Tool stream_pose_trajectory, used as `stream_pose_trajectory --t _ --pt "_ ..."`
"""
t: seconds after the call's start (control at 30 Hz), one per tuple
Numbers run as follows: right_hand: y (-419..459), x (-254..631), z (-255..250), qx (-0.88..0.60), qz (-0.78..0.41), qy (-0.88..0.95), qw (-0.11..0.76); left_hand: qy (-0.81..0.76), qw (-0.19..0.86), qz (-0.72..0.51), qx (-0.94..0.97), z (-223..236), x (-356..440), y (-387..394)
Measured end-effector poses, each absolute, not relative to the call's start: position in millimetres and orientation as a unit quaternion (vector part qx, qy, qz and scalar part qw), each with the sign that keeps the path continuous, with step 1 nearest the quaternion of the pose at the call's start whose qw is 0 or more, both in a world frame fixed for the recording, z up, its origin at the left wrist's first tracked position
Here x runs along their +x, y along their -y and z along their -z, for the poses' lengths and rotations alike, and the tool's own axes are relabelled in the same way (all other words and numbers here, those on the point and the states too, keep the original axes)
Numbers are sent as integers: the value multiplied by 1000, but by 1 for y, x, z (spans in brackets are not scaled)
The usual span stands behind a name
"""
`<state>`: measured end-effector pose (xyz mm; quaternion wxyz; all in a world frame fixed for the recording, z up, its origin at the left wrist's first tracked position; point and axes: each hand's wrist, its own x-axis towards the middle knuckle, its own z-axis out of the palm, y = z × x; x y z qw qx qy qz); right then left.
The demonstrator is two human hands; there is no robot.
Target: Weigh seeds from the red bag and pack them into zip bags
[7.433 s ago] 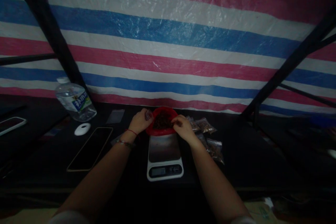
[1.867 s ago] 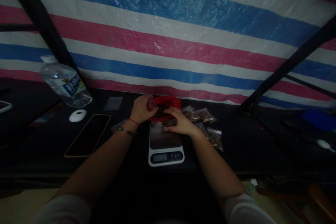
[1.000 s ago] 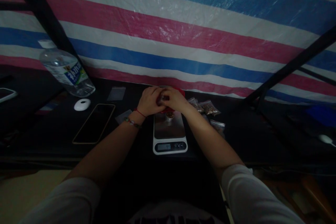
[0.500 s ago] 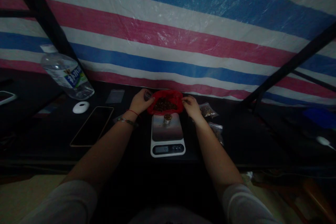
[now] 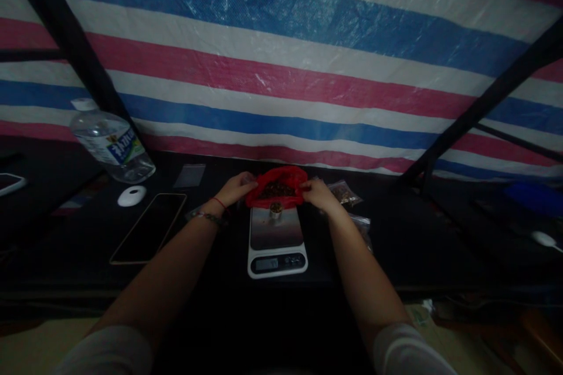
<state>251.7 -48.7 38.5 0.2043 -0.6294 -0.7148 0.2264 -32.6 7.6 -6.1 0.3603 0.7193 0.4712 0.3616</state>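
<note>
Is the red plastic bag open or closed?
Open. Left hand and right hand hold the red plastic bag by its edges, mouth spread, dark brown bits showing inside.

A red bag (image 5: 277, 187) of dark bits is gripped at both edges by the left hand (image 5: 235, 188) and right hand (image 5: 317, 194), behind a small cup (image 5: 275, 210) set on the scale (image 5: 276, 241).

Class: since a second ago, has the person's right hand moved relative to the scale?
Yes. The right hand moved rightward off the scale centreline, to the red bag's right edge.
</note>
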Motion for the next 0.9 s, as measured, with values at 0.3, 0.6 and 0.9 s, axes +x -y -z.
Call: stream_pose_trajectory --t 0.3,0.6,0.9 --pt "46 251 -45 -627 -67 704 326 -528 293 -406 686 0 -36 -8" --pt "13 194 -62 -451 -154 874 96 -558 229 -475 641 -1 -37 -12" --pt "-6 163 -48 -436 -172 883 13 -552 220 -467 655 2 -38 -15"
